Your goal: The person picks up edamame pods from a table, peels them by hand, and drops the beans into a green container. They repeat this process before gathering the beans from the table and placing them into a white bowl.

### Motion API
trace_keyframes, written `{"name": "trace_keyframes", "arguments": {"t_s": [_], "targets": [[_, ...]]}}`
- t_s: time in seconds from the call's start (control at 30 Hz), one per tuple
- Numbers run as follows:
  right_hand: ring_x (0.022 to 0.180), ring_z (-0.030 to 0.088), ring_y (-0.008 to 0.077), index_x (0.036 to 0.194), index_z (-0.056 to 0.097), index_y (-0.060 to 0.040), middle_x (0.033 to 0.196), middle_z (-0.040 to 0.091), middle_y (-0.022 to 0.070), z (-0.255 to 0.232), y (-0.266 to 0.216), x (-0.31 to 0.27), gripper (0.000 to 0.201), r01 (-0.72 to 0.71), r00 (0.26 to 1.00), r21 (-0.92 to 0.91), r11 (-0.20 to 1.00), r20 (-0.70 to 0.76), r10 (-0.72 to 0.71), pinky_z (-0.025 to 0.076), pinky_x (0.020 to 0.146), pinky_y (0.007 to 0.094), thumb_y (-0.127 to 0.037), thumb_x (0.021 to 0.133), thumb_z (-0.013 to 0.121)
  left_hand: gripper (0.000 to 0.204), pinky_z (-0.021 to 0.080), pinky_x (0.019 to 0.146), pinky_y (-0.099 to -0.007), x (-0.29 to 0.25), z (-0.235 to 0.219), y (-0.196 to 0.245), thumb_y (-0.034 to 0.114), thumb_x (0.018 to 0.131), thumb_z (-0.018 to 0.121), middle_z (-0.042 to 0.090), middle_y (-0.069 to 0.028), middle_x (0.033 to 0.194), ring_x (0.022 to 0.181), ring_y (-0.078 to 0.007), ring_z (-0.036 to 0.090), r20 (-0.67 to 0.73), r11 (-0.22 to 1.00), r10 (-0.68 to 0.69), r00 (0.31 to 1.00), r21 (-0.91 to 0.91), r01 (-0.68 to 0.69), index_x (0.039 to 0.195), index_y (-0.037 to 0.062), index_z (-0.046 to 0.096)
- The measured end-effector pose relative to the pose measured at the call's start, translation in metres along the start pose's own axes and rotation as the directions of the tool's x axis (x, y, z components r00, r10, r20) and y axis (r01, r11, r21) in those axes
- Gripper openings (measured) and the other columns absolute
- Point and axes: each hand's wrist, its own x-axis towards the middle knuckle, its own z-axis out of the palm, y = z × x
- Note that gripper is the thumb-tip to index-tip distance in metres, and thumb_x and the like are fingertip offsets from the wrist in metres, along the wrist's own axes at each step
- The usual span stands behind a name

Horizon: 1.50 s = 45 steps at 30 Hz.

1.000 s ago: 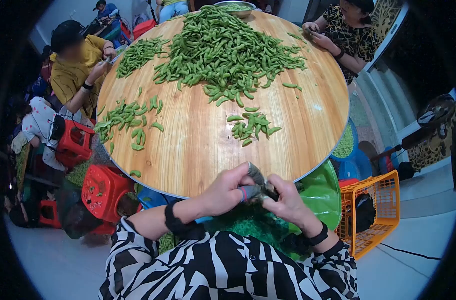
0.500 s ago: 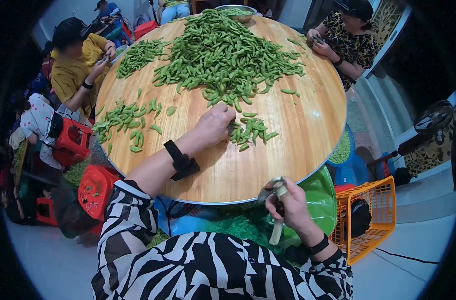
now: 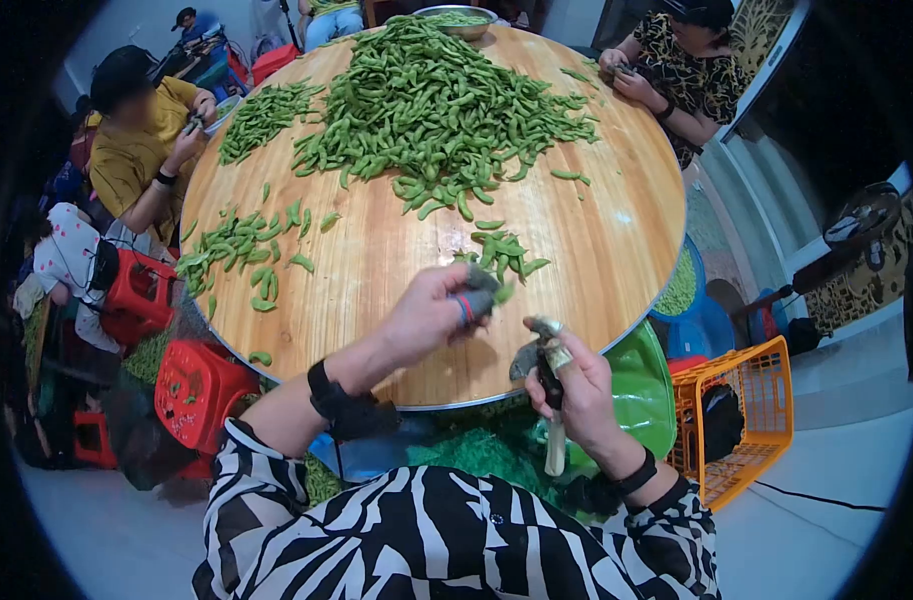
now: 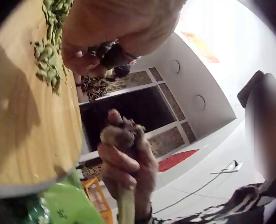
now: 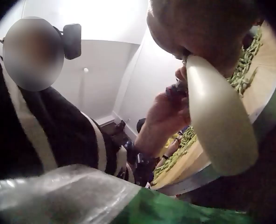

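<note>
1. While held above near edge of round wooden tabletop, left hand pinching one green pod between taped fingers; fingers curled tight on it, thumb and forefinger wrapped in grey tape with red and blue bands.
2. Pod's long axis roughly level, its free end pointing right toward right hand; seen small, exact tilt unclear.
3. Right hand just off tabletop rim, gripping pale-handled cutter; fingers wrapped round handle. Long axis near upright: dark metal head up, pale handle end hanging down past heel of hand. Same grip seen from left wrist view, handle leaving bottom of fist.
4. Hands near each other, not touching; pod and cutter head apart.
5. No readable writing or brand on cutter, tape or pod. Embossed marks on red stool too blurred to read.
6. Small cluster of pods just beyond left hand; large heap at tabletop centre; scattered group at left.
7. Green sheet below rim at right, orange basket beside it on floor.
8. Two other people seated at far edges, hands at pods.
9. Black bands on both wrists; zebra-striped sleeves.
</note>
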Motion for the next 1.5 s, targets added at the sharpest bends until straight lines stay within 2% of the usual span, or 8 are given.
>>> {"name": "trace_keyframes", "arguments": {"t_s": [0.4,0.73,1.03,1.13,1.2,1.23,1.3,1.5], "targets": [[0.053,0.044,0.0072,0.140,0.032,0.0001,0.089,0.059,0.0107,0.001,0.007,0.001,0.045,0.061,0.992,0.085,0.994,0.102,-0.070,0.036,0.043,0.0188,-0.021,0.100,0.037,0.025,0.040,0.053,-0.0196,-0.017,0.024,-0.013,0.014,0.091,0.059,0.060,0.0003,0.075,0.061,-0.0049,0.051,0.139,0.996,0.018,0.990,-0.090,-0.005,0.114,0.0025,0.059],[0.047,0.040,0.0042,0.136,0.042,-0.0016,0.071,0.055,0.0022,0.001,0.008,0.002,0.039,0.098,0.994,0.089,0.991,0.044,-0.102,0.033,0.041,0.0170,-0.013,0.098,0.041,0.021,0.039,0.055,-0.0190,-0.016,0.028,-0.017,0.014,0.092,0.056,0.058,0.0013,0.075,0.062,-0.0036,0.049,0.077,0.991,0.135,0.988,-0.006,-0.135,0.109,0.0031,0.062],[0.046,0.040,0.0056,0.134,0.044,-0.0031,0.073,0.055,0.0054,-0.007,0.000,-0.002,0.038,-0.095,0.980,0.303,0.948,0.195,0.036,0.034,0.038,0.0182,-0.013,0.097,0.044,0.027,0.040,0.051,-0.0206,-0.010,0.016,-0.031,0.014,0.091,0.058,0.060,-0.0026,0.073,0.058,-0.0073,0.052,0.460,0.701,-0.039,0.887,-0.620,0.353,0.113,-0.0005,0.059],[0.047,0.040,0.0063,0.136,0.041,-0.0042,0.080,0.057,0.0087,-0.009,0.005,0.000,0.041,-0.193,0.976,0.433,0.881,0.179,0.126,0.035,0.038,0.0182,-0.014,0.096,0.045,0.024,0.042,0.052,-0.0232,-0.008,0.016,-0.027,0.013,0.090,0.059,0.061,-0.0021,0.077,0.059,-0.0084,0.052,0.330,0.895,-0.086,0.940,-0.389,0.218,0.110,-0.0011,0.060],[0.047,0.041,0.0069,0.138,0.038,-0.0053,0.087,0.057,0.0115,-0.006,0.007,0.002,0.043,-0.205,0.975,0.498,0.842,0.178,0.133,0.035,0.037,0.0183,-0.013,0.096,0.045,0.026,0.045,0.055,-0.0284,-0.007,0.018,-0.027,0.011,0.083,0.068,0.059,-0.0043,0.081,0.067,-0.0162,0.059,0.213,0.933,0.345,0.914,0.030,-0.359,0.106,0.0020,0.060],[0.047,0.041,0.0069,0.138,0.038,-0.0053,0.087,0.057,0.0115,-0.006,0.008,0.002,0.043,-0.208,0.975,0.498,0.842,0.179,0.135,0.035,0.037,0.0183,-0.013,0.096,0.045,0.026,0.045,0.055,-0.0284,-0.008,0.017,-0.022,0.011,0.083,0.068,0.059,-0.0043,0.081,0.067,-0.0162,0.059,0.211,0.933,0.344,0.915,0.030,-0.358,0.106,0.0020,0.060],[0.048,0.042,0.0075,0.137,0.039,-0.0055,0.087,0.058,0.0123,-0.005,0.009,0.005,0.042,-0.231,0.964,0.545,0.806,0.241,0.113,0.036,0.037,0.0184,-0.014,0.096,0.045,0.025,0.044,0.056,-0.0319,-0.011,0.012,-0.006,0.008,0.075,0.072,0.055,-0.0074,0.073,0.067,-0.0227,0.057,0.380,0.353,0.644,0.664,0.622,-0.698,0.098,0.0032,0.062],[0.048,0.043,0.0082,0.137,0.040,-0.0063,0.085,0.058,0.0135,-0.002,0.013,0.008,0.042,-0.277,0.955,0.565,0.777,0.248,0.160,0.036,0.036,0.0188,-0.015,0.096,0.045,0.015,0.042,0.053,-0.0356,-0.010,0.006,-0.004,0.012,0.074,0.071,0.049,-0.0083,0.064,0.059,-0.0262,0.052,0.476,0.051,0.712,0.517,0.698,-0.714,0.086,0.0039,0.065]]}}
